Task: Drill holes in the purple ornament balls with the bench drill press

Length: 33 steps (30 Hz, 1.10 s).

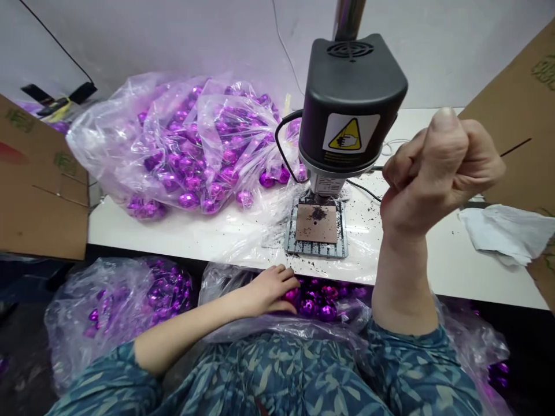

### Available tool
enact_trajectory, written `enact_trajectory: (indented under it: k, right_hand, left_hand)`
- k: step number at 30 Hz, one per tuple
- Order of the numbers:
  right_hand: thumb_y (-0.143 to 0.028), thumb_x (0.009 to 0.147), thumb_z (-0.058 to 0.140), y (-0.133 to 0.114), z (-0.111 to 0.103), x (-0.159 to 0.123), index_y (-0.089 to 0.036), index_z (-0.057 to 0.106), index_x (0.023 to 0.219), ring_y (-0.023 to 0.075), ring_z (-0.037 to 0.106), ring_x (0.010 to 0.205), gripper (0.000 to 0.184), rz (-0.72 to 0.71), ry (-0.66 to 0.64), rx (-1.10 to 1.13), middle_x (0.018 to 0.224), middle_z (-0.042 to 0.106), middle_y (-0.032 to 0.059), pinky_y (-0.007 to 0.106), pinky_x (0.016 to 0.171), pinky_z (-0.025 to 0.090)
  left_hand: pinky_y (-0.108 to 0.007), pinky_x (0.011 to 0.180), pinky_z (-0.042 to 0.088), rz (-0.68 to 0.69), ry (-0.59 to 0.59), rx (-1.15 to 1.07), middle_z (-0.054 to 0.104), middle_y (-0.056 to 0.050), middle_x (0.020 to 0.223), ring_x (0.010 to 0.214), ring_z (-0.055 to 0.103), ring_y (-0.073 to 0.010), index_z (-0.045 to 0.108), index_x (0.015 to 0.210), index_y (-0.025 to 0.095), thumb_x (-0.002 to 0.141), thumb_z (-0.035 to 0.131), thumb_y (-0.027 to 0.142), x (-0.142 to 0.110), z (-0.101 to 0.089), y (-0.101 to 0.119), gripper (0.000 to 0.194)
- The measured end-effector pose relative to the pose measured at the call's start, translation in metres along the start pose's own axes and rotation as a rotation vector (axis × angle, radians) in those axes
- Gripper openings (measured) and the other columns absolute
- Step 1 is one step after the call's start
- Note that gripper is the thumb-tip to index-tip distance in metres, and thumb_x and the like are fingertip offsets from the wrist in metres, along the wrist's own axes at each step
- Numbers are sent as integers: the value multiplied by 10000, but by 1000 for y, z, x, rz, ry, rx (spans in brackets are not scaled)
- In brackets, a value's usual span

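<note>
My left hand (273, 292) reaches into an open plastic bag of shiny purple faceted balls at the table's front edge. Its fingers curl over one purple ball (293, 296), partly hidden under them. My right hand (437, 173) is raised in a fist beside a small black drill press (353, 104). A dark rod (377, 169) runs from the machine to this fist, which closes round its mostly hidden handle. Below the motor, a brown square board (316, 230) with a small hole and dark shavings lies on the slotted metal base (316, 249).
A big clear bag (186, 144) full of purple balls lies on the white table (143, 231) at left. Cardboard boxes (39, 190) stand at both sides. A white cloth (511, 231) lies at right. Another bag of balls (125, 306) sits below the table's left edge.
</note>
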State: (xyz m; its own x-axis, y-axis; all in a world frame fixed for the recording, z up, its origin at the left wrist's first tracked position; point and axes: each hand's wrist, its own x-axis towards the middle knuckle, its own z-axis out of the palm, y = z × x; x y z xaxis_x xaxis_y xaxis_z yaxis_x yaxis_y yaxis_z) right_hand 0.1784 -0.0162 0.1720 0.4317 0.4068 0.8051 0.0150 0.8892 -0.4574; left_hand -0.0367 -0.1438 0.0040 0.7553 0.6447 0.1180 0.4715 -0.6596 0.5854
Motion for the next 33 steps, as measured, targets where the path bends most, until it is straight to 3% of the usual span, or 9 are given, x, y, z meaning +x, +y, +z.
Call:
enact_trajectory:
  k: [3,5,7,11,16,21,25,29,33]
  right_hand:
    - [-298,915,614,1,1,0,-195,321,540,35,318,350,487,4,29,-19,411,339,-80,242,402,206]
    - [-321,909,619,1,2,1,-194,314,535,32,302,349,499,2,47,-36,410,344,-82,246,405,209]
    - [-322,903,624,1,3,1,-194,315,533,31,292,347,498,-4,58,-36,406,343,-85,249,401,201]
    - [-309,910,617,3,2,0,-173,321,528,2,294,361,501,-23,50,-22,415,344,-91,201,411,212]
    - [-270,910,618,2,2,-1,-158,325,525,-7,321,367,497,-43,49,7,427,347,-83,190,405,224]
    - [-273,921,604,-2,2,-3,-158,304,530,-8,321,368,506,-48,44,-21,428,332,-80,190,397,220]
    - [-264,922,597,-3,2,-6,-158,293,530,-8,343,379,507,-40,48,-30,435,330,-76,187,410,230]
    - [-277,922,600,-1,2,-6,-164,270,542,-17,332,377,516,-57,58,-3,442,299,-81,175,419,227]
    - [-317,929,597,0,1,-6,-175,277,557,-15,321,376,511,-55,43,-25,444,312,-85,179,413,228]
  left_hand:
    - [-391,848,583,-11,164,-26,721,-76,1041,981,679,-233,635,1156,202,968,653,397,-2,-16,-22,271]
    - [-387,878,591,-76,397,-25,727,-69,1048,992,688,-210,622,1151,209,1014,541,244,20,-36,-51,163]
    - [-397,894,580,-204,520,80,724,-78,1068,1001,682,-217,631,1123,206,978,497,125,55,-61,-86,214]
    - [-492,1034,496,-411,535,260,686,-154,1211,1134,626,-300,657,1100,167,874,516,27,130,-99,-145,302]
    - [-510,1038,486,-361,629,34,679,-126,1142,1130,619,-324,695,936,207,775,677,68,176,-102,-177,213]
    - [-424,948,561,-349,803,-153,664,-95,1107,1000,672,-242,706,973,211,869,700,240,154,-95,-174,109]
    - [-357,762,631,-349,921,-660,691,-72,1070,824,705,-173,607,1191,257,991,548,547,112,-93,-146,358]
    - [-418,840,655,-277,792,-933,701,-112,1183,946,747,-208,515,1294,274,908,595,700,82,-85,-98,580]
    - [-418,912,627,-222,615,-974,705,-113,1223,1046,742,-238,529,1316,276,756,825,623,77,-65,-64,723]
